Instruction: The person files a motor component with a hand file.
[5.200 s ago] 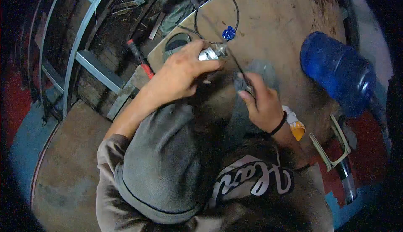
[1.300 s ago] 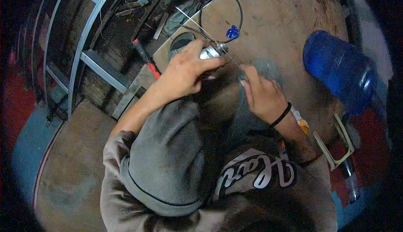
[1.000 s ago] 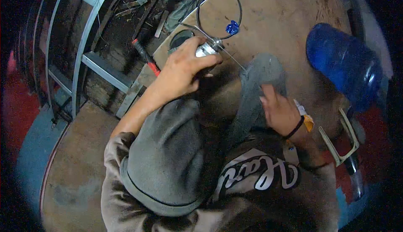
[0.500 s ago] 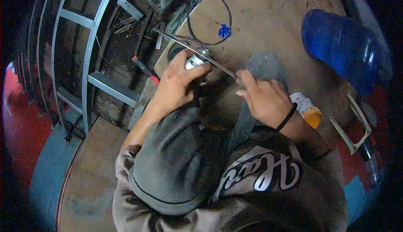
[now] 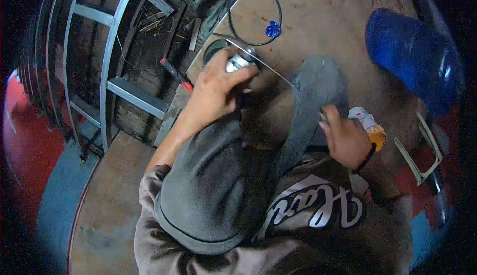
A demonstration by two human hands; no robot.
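My left hand (image 5: 216, 83) is wrapped round a silver metal cylinder (image 5: 241, 62) with a narrower knob on top. A black round piece (image 5: 217, 51) lies beside that hand. Across the cylinder's top runs a thin straight metal rod (image 5: 276, 71), slanting down to the right over my bent knee. Toward its lower end my right hand (image 5: 344, 138) is closed, thumb against the index finger, in line with the rod. The rod's stretch over the grey trousers is hard to see. A black cable (image 5: 280, 11) loops on the board just beyond the cylinder.
A blue plastic container (image 5: 405, 58) stands at the right, near a white and orange can (image 5: 367, 123) and a pale U-shaped frame (image 5: 422, 163). At the left are a metal ladder-like frame (image 5: 112, 41) and a red-and-black handled tool (image 5: 176, 76). Crumpled blue material (image 5: 273, 29) lies by the cable.
My right hand has drawn back to the right and down, and the rod has slid the same way across the cylinder. My left hand keeps its grip with a slight shift.
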